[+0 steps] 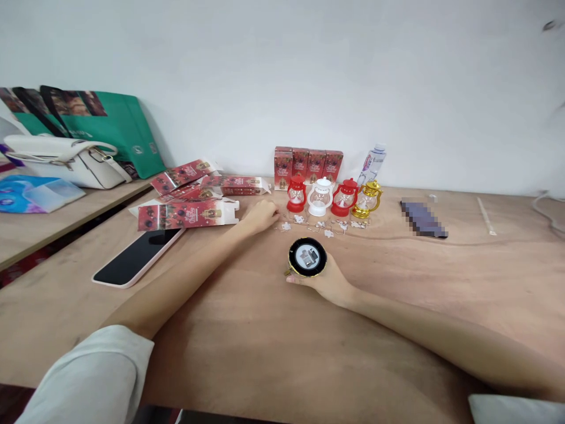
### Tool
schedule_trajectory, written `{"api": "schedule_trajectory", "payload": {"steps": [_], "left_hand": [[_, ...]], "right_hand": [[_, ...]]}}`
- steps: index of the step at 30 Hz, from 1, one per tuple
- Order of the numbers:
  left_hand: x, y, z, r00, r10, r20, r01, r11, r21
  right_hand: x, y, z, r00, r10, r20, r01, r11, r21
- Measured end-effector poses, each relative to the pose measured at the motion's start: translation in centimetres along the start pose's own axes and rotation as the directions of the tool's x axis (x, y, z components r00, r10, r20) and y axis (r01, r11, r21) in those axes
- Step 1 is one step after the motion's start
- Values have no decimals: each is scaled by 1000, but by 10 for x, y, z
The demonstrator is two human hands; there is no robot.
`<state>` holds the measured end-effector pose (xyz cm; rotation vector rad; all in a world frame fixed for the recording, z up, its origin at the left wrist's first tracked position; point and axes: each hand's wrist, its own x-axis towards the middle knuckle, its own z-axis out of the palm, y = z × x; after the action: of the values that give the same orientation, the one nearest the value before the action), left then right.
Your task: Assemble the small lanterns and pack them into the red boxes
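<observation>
My right hand (332, 282) grips a small lantern (308, 257), turned so that its round black base with a gold rim faces me. A pale disc with a printed picture or parts fills the base's middle. My left hand (263, 215) rests on the table with its fingers curled; whatever they pinch, if anything, is hidden. Just right of it lie several small white cut-out pieces (329, 234) with thin strings. Behind them stand a red lantern (296, 195), a white lantern (320, 197), a second red lantern (344, 198) and a gold lantern (367, 200).
Red printed boxes (283, 167) stand by the wall, with a clear bottle (372, 165) to their right. Opened boxes (183, 214) and a phone (136, 259) lie left. A blurred dark object (424, 219) lies right. A white handbag (75, 162) and green bag (128, 132) sit far left.
</observation>
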<state>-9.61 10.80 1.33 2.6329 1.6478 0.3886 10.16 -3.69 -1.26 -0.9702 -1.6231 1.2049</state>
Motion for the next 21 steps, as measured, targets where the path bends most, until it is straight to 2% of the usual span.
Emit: {"api": "schedule_trajectory", "payload": {"steps": [4, 7, 9, 12, 14, 16, 17, 19, 21], "left_hand": [[-4, 10, -3, 999, 6, 44, -13, 987, 157], [-4, 17, -5, 997, 27, 77, -43, 977, 208], [-3, 21, -12, 995, 49, 91, -68, 973, 218], [-7, 34, -40, 993, 115, 13, -115, 978, 175], [-20, 49, -68, 966, 188, -178, -185, 982, 36], [-41, 71, -97, 926, 232, -298, -281, 951, -132], [-53, 83, -110, 919, 235, -315, -312, 924, -221], [-75, 104, -129, 927, 253, -275, -341, 875, -344], [-89, 119, -137, 934, 293, -203, -353, 838, -416]], "right_hand": [[0, 1, 0, 1000, 7, 8, -7, 1000, -1], [0, 1, 0, 1000, -1, 6, 1, 1000, -9], [0, 1, 0, 1000, -15, 5, 15, 1000, -10], [1, 0, 0, 999, -33, 12, 33, 999, -3], [0, 0, 0, 999, -38, 17, 38, 999, 9], [0, 0, 0, 999, -40, 16, 39, 999, 19], [1, 0, 0, 999, -40, 14, 40, 999, 17], [1, 0, 0, 999, -37, 14, 37, 999, 5], [1, 0, 1, 999, -35, 13, 35, 999, -2]]}}
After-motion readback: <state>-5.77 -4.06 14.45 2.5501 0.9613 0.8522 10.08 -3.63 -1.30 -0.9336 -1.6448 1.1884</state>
